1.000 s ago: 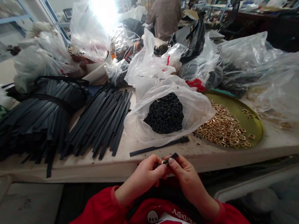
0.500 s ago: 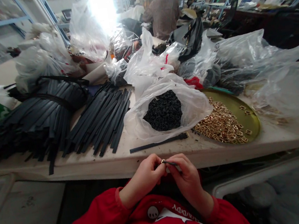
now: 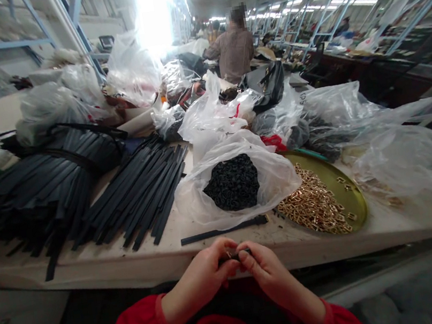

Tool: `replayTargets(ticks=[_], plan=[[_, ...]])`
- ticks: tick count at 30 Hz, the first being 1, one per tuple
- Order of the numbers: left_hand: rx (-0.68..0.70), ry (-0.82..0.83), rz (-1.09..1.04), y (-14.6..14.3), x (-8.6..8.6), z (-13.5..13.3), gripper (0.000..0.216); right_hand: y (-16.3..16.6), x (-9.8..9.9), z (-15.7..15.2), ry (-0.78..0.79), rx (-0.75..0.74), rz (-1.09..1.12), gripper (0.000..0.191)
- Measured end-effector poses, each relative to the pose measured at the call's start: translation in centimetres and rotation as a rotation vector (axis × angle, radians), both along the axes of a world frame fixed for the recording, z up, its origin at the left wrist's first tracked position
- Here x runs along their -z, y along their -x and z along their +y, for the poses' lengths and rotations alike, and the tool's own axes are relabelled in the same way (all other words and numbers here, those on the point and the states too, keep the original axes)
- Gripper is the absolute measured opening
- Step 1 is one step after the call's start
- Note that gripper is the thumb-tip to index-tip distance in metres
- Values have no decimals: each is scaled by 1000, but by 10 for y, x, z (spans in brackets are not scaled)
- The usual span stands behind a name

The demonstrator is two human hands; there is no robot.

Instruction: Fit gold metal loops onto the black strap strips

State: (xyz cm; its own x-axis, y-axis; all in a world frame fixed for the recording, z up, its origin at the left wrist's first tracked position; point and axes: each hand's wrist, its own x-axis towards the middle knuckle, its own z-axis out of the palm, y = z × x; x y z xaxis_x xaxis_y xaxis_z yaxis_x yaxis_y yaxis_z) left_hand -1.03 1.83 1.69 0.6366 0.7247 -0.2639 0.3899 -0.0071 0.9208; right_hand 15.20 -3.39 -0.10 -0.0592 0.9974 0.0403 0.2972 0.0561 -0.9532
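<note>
My left hand (image 3: pixel 206 274) and my right hand (image 3: pixel 262 269) meet just below the table's front edge, both pinched on one short black strap piece (image 3: pixel 235 256) with a small gold buckle on it. A single black strap (image 3: pixel 223 231) lies on the table right in front of them. Behind it an open clear bag (image 3: pixel 268 184) holds small black loops (image 3: pixel 232 183). To the right a gold tray (image 3: pixel 343 183) carries several gold buckles (image 3: pixel 312 207).
Stacks of long black straps (image 3: pixel 139 192) and a bigger heap (image 3: pixel 41 185) fill the table's left. Clear plastic bags (image 3: pixel 405 155) crowd the right and back. A person (image 3: pixel 232 51) stands far behind with their back turned. Blue shelving lines both sides.
My hands closed tighter together on the strap piece, whose end now shows less. The camera tilted up, so the table and hands sit lower in view.
</note>
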Motion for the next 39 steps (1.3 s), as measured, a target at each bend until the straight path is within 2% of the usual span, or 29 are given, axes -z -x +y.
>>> replayTargets(ticks=[1,2,3,4,6,7,9,13,16,19,21,24,26,31,35,39], plan=[[15,-51,19,-1,0,3,16,-11,-3,12,-20,-16,-87,24],[14,-88,42,-1,-1,6,15,-24,-6,26,-62,29,-202,25],[-1,-106,60,-1,-1,10,16,-36,-7,41,-121,137,-349,24],[-23,-105,71,-1,-2,13,17,-46,-7,57,-153,180,-542,20],[-46,-77,71,-1,-2,19,18,-62,-4,85,-98,118,-956,16],[-44,-64,69,-2,-2,21,17,-66,0,96,-78,91,-1043,14],[-41,-45,66,-2,-1,23,17,-67,8,110,-48,50,-1127,12],[-40,-30,55,-5,2,25,17,-64,19,117,-59,49,-1112,9],[-70,-60,35,-7,4,29,18,-65,17,114,-67,88,-1052,14],[-149,-109,-1,-11,1,34,19,-61,7,102,-103,127,-947,18],[-189,-128,-51,-13,-3,36,21,-50,-3,89,-91,122,-655,20],[-200,-81,-137,-16,-9,36,24,-27,-16,64,51,78,12,25],[-196,-37,-160,-17,-10,33,22,-13,-21,50,144,76,251,29],[-192,14,-87,-13,-9,21,14,3,-15,28,231,71,432,32],[-177,-115,-43,-10,-8,13,14,8,-4,15,282,14,586,28],[-170,-197,28,-9,-4,6,14,9,-1,10,273,60,540,27]])
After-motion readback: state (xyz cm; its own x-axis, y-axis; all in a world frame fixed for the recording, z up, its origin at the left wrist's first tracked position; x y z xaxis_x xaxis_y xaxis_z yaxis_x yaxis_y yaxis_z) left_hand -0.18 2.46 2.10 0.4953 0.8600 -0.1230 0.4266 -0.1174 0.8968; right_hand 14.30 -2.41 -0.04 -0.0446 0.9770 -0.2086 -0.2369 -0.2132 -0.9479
